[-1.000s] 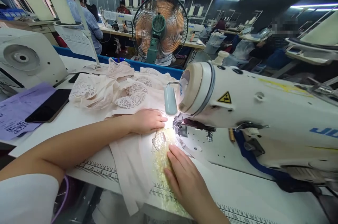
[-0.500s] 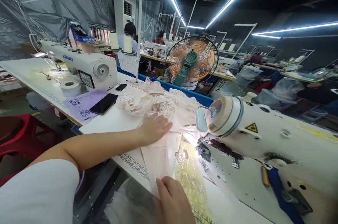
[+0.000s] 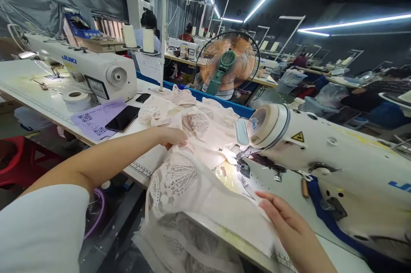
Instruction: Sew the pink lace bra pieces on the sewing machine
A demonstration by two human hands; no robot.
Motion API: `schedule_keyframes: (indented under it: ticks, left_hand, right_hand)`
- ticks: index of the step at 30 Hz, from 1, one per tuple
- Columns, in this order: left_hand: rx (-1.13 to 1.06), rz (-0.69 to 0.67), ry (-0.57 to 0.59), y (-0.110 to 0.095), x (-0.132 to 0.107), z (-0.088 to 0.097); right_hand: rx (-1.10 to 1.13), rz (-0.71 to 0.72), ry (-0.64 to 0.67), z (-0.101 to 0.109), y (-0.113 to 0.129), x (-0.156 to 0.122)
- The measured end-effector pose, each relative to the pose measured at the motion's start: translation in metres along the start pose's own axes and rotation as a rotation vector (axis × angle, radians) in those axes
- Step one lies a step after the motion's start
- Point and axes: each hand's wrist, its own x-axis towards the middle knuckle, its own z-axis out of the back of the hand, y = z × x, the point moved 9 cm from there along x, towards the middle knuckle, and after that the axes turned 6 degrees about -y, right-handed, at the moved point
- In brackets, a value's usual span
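A pale pink lace garment piece point(image 3: 199, 183) is spread between my two hands, partly over the table edge and hanging down at the front. My left hand point(image 3: 175, 136) is closed on its upper edge, beside a heap of similar lace pieces point(image 3: 199, 123). At the right, my right hand point(image 3: 282, 217) pinches the other end of the piece between thumb and fingers. The sewing machine point(image 3: 308, 148) stands just beyond, its lit needle area near the cloth. Under the cloth, a yellowish patterned sheet point(image 3: 229, 174) shows in part.
To the left lie a black phone point(image 3: 123, 118), a purple paper with QR codes point(image 3: 96, 121) and a white tape roll point(image 3: 76, 100). A second sewing machine point(image 3: 86, 67) is behind them. A large fan point(image 3: 227, 61) stands past the table, and a co-worker point(image 3: 148, 28) sits farther back.
My right hand has moved right and pulled the lace piece out across the front of the table. My left hand has gone from lying flat on the heap to gripping the cloth.
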Motion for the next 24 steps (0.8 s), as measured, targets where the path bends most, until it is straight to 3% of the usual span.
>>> schedule_keyframes:
  ticks: [3, 5, 7, 9, 11, 13, 15, 18, 20, 24]
  left_hand:
    - [0.264, 0.059, -0.003, 0.014, 0.009, 0.002]
    - [0.41, 0.056, -0.065, 0.005, 0.01, 0.008]
    - [0.503, 0.016, -0.12, -0.017, 0.009, 0.007]
    - [0.533, -0.063, -0.13, -0.046, 0.009, -0.009]
    - [0.511, -0.176, -0.089, -0.076, 0.017, -0.037]
    - [0.455, -0.302, -0.021, -0.099, 0.03, -0.067]
    - [0.398, -0.326, 0.007, -0.108, 0.049, -0.086]
    - [0.348, -0.247, -0.019, -0.105, 0.081, -0.094]
    - [0.313, -0.187, -0.026, -0.102, 0.098, -0.092]
    - [0.211, -0.169, -0.019, -0.107, 0.107, -0.08]
  right_hand:
    - [-0.191, 0.032, -0.24, 0.006, -0.001, -0.003]
    - [-0.214, 0.146, -0.204, -0.009, 0.021, -0.011]
    - [-0.194, 0.299, -0.079, -0.035, 0.051, -0.023]
    - [-0.222, 0.425, -0.019, -0.061, 0.074, -0.035]
    - [-0.312, 0.516, -0.056, -0.084, 0.085, -0.043]
    - [-0.406, 0.581, -0.102, -0.104, 0.087, -0.045]
    - [-0.469, 0.604, -0.108, -0.12, 0.083, -0.041]
    - [-0.522, 0.632, -0.008, -0.13, 0.08, -0.026]
    - [-0.538, 0.664, 0.132, -0.133, 0.082, -0.014]
    - [-0.51, 0.684, 0.394, -0.129, 0.082, 0.002]
